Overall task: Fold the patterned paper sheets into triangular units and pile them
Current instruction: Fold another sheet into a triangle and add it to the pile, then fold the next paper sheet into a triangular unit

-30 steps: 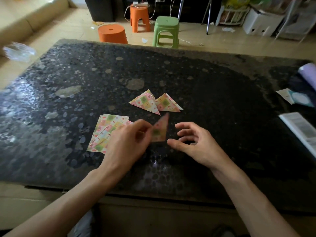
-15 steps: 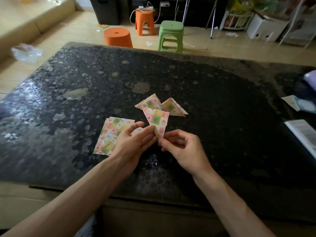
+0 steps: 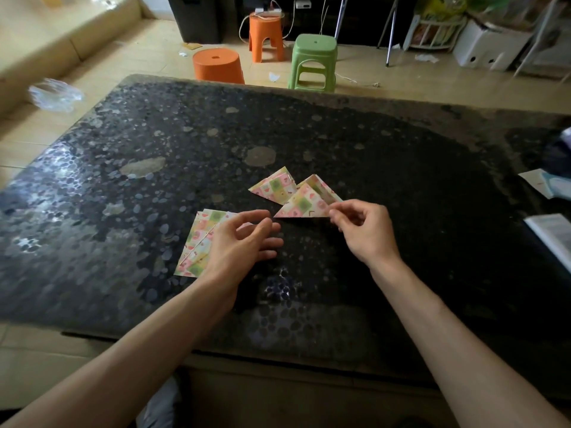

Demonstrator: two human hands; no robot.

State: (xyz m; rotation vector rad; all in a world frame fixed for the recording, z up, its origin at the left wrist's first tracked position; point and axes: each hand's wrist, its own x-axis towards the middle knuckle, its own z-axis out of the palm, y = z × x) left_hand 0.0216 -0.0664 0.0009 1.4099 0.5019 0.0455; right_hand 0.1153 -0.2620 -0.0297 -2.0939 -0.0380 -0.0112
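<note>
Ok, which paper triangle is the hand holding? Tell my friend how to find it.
Find the big dark speckled table, then the small group of patterned triangles near its middle. Pick the front triangle, nearest the person. Unlike the two behind it, the right hand pinches its corner.

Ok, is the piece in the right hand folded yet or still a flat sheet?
Folded: the piece is a triangle, pinched at one corner by the right hand, unlike the flat sheets.
</note>
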